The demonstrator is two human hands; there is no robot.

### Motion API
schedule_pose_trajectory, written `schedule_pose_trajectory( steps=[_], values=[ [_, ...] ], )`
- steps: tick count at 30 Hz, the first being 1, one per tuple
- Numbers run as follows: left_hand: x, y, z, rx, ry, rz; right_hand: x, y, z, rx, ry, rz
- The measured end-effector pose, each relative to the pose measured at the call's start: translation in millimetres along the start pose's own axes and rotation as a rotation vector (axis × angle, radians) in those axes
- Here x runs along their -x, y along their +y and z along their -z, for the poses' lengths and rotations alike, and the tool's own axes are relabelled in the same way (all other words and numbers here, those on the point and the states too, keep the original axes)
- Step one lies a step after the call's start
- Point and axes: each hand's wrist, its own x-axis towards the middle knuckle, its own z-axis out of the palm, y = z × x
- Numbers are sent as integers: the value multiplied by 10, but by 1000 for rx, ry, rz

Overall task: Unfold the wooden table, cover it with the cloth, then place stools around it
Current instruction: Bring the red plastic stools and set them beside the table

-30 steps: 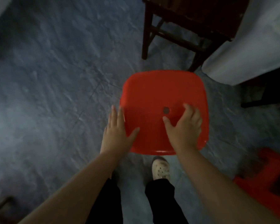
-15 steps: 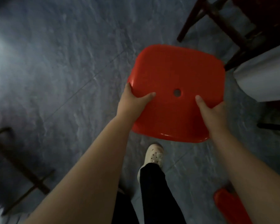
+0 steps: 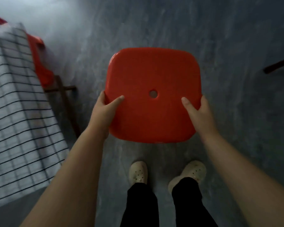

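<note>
In the middle of the view, above the grey floor (image 3: 236, 38), both forearms reach forward from the bottom corners and meet on a red stool (image 3: 152, 76). The left hand (image 3: 103, 112) clasps the seat at its 8 o'clock edge: the thumb lies flat on top, pointing toward the centre, while the fingers wrap under the rim out of sight. The right hand (image 3: 198, 113) mirrors it at the 4 o'clock edge, thumb on the top surface and the other fingers curled around the side. Both hands are grasping the stool.

The seat is a glossy, rounded square of red plastic, seen almost flat from above, with a small round hole (image 3: 153, 93) just right of centre. Its legs are hidden beneath it, so whether it touches the floor cannot be told. It sits directly ahead of two pale clogs (image 3: 138, 172) and black trouser legs at 6 o'clock.

At 9 o'clock a white cloth (image 3: 15, 104) with thin dark grid lines drapes over the table, its hem hanging down. Beside it, toward 10 o'clock, a second red stool (image 3: 39, 66) stands close against a dark wooden table leg (image 3: 67, 104).
</note>
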Motion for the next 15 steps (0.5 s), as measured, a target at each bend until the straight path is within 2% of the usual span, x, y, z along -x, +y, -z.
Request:
schedule_pose_trajectory(
  steps=[5, 7, 10, 15],
  values=[
    [-184, -227, 964, 89, 76, 70, -48, -286, -820, 106, -252, 39],
    [-231, -320, 1265, 112, 92, 73, -53, -348, -1115, 184, -302, 62],
    [-283, -413, 1601, 51, 110, 62, -42, -402, -1518, 243, -338, 98],
    [-502, -393, 1813, -107, 66, 1, -198, -476, -1809, 210, -296, 149]
  ],
)
